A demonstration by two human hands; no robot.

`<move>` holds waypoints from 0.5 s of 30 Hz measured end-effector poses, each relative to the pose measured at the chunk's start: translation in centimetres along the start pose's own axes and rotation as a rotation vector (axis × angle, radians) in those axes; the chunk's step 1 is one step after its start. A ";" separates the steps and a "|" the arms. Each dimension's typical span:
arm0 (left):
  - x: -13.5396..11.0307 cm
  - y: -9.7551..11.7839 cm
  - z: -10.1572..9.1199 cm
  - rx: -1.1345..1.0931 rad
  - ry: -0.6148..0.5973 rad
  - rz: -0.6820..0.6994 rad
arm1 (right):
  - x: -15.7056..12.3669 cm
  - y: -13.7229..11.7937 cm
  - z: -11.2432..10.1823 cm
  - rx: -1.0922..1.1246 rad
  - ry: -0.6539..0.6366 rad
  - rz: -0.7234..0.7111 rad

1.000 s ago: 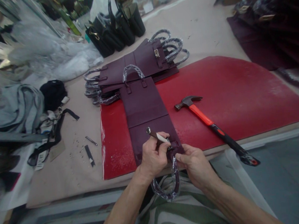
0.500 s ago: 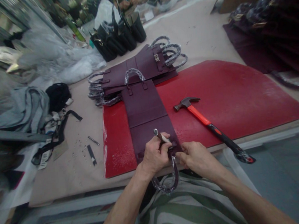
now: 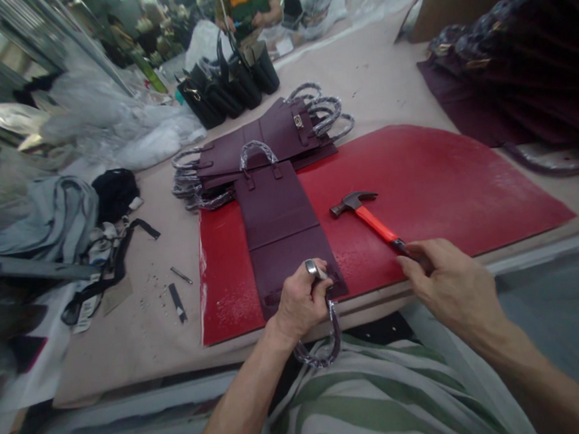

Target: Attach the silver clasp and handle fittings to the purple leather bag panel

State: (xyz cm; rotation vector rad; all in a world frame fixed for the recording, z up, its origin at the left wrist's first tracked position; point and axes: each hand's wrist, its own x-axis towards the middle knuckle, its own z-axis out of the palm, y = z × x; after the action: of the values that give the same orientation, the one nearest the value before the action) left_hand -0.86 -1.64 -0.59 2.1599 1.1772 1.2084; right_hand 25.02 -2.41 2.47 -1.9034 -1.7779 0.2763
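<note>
A flat maroon bag panel (image 3: pixel 277 224) lies along the left part of a red mat (image 3: pixel 437 178). Its near handle (image 3: pixel 324 348), wrapped in plastic, hangs over the table edge. My left hand (image 3: pixel 299 303) is closed round a metal punch tool (image 3: pixel 313 268), which stands upright on the panel's near end by the handle tab. My right hand (image 3: pixel 445 285) is closing over the black grip of an orange-handled claw hammer (image 3: pixel 364 214) that lies on the mat.
A stack of maroon panels with wrapped handles (image 3: pixel 263 139) lies beyond the mat, black handbags (image 3: pixel 231 81) behind it. Dark fabric (image 3: pixel 513 65) is piled at the right. Cloth, straps and small tools (image 3: pixel 176 299) lie at the left. Another person (image 3: pixel 247 3) works at the far end.
My right hand left the bag's handle tab and moved right onto the hammer's grip. My left hand stood the punch upright on the panel. The view shifted slightly.
</note>
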 end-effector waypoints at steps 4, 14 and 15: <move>-0.2 -0.1 0.3 0.033 -0.028 0.015 | 1.1 0.7 0.5 -0.250 -0.088 -0.126; -0.3 0.5 0.7 -0.002 -0.041 -0.053 | 5.1 -1.8 0.3 0.655 -0.641 0.389; -0.3 0.5 0.7 -0.001 -0.042 -0.061 | 5.2 -2.2 0.0 0.701 -0.670 0.384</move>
State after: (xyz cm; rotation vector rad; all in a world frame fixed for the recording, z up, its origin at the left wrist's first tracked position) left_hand -0.10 -2.17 -0.78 2.1223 1.2148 1.1324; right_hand 23.73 2.62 4.57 -1.6779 -1.3426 1.5954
